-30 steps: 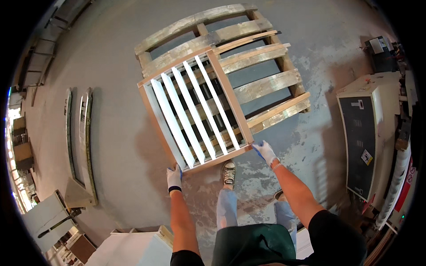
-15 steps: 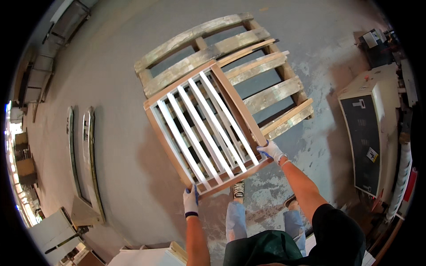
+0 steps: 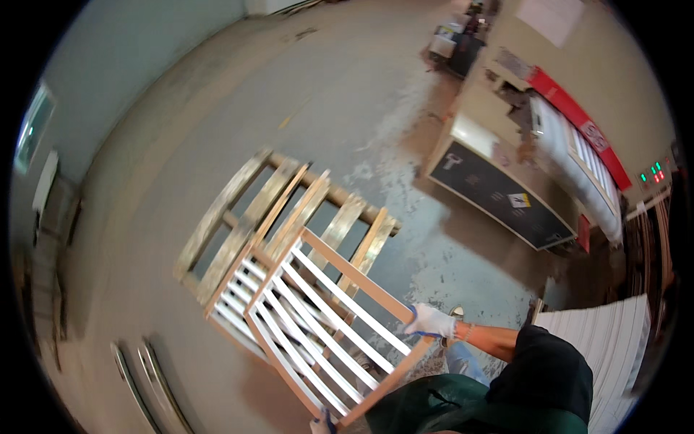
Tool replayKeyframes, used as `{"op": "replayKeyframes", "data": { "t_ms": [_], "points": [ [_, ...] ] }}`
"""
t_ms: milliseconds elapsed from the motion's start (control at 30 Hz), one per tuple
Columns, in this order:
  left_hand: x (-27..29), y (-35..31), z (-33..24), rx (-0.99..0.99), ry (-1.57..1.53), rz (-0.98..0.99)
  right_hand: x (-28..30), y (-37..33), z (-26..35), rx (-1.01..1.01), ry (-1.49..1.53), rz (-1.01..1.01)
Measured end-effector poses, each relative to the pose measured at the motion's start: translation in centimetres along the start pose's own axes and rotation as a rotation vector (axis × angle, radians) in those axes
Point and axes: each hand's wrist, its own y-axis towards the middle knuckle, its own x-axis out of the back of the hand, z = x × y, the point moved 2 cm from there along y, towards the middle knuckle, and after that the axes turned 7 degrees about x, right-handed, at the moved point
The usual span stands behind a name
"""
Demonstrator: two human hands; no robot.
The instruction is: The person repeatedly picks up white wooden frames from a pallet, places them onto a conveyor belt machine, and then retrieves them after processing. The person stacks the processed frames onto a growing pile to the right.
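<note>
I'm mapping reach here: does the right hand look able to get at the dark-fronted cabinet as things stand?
Probably not: the right hand holds a corner of the slatted frame, and floor lies between hand and cabinet.

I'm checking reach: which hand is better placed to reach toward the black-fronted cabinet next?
Probably the right hand: it holds the slatted frame at the corner nearest the cabinet. The left hand, partly cut off below, is farther away.

Near the pallet [image 3: 249,220], the right hand [image 3: 431,320] and left hand [image 3: 322,423] are gripping a slatted frame [image 3: 356,275] by two corners. A second frame [image 3: 230,281] is resting partly over the pallet; right of the pallet, a cabinet [image 3: 499,199] is standing.
</note>
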Motion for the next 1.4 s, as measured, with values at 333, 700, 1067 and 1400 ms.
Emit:
{"op": "replayKeyframes", "data": {
  "t_ms": [333,700,1067,1400],
  "points": [
    [-17.8,-21.2,-10.0,-0.330,0.327,0.422,20.2,-31.0,-5.1,-0.042,0.103,-0.566],
    [-46.0,-34.0,-15.7,-0.873,0.772,0.527,29.3,-47.9,-23.5,0.067,0.643,-1.168],
    [-64.2,-40.8,-10.0,-0.794,1.030,0.652,30.7,-53.6,-37.6,-0.093,0.885,-1.287],
    [-70.0,-40.6,-9.7,-0.966,1.052,0.929,38.9,-53.3,-41.0,0.066,0.980,-1.304]
  ]
}}
